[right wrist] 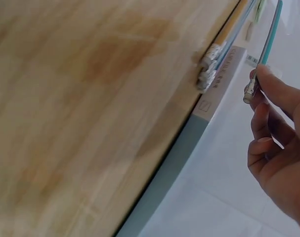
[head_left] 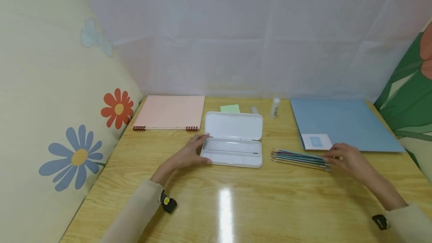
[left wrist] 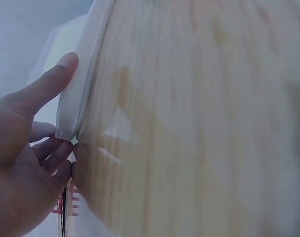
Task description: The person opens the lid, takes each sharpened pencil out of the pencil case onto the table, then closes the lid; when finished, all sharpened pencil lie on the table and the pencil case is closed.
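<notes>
A white pencil case (head_left: 233,158) lies on the table with its lid (head_left: 233,126) raised at the back. My left hand (head_left: 190,153) holds the case's left end, the thumb at the front corner and the fingers near the hinge. In the left wrist view the thumb rests on the white case (left wrist: 83,79) and the other fingers curl at its end. To the case's right lies a row of several pencils (head_left: 297,159). My right hand (head_left: 349,160) pinches a teal pencil (right wrist: 272,37) near its eraser end, raised above the other pencils (right wrist: 216,54).
A pink spiral notebook (head_left: 170,111) lies at the back left. Behind the case are green sticky notes (head_left: 230,108) and a small grey-white piece (head_left: 254,110). A glue stick (head_left: 275,108) stands upright. A blue file folder (head_left: 347,125) lies at the back right, behind the pencils.
</notes>
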`<action>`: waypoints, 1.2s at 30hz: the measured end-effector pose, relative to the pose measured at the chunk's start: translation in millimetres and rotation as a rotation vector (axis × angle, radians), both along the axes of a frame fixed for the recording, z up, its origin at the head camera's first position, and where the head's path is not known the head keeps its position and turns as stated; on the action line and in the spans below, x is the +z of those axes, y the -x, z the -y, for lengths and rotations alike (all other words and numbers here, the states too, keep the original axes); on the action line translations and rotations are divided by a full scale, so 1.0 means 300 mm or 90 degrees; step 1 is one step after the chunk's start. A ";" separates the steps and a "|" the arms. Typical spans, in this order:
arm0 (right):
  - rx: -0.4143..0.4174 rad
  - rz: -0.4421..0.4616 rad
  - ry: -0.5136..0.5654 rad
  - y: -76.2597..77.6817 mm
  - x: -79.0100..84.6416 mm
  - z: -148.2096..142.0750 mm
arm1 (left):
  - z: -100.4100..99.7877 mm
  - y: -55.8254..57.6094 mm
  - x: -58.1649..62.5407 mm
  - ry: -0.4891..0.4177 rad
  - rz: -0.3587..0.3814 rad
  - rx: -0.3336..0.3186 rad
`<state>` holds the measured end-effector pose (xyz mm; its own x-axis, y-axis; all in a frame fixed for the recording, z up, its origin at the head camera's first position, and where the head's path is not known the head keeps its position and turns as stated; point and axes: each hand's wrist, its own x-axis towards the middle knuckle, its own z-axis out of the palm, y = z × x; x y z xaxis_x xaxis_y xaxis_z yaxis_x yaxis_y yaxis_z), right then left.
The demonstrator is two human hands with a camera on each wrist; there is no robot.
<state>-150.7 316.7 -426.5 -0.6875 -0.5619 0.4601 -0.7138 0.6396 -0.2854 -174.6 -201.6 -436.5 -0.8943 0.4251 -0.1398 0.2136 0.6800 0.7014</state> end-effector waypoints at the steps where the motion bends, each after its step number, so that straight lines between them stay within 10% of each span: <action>1: -0.006 0.004 -0.004 -0.006 -0.002 -0.008 | 0.000 0.001 0.000 0.001 -0.001 -0.001; 36: -0.032 -0.009 -0.067 -0.013 -0.056 -0.010 | 0.000 0.004 -0.006 0.008 0.014 0.003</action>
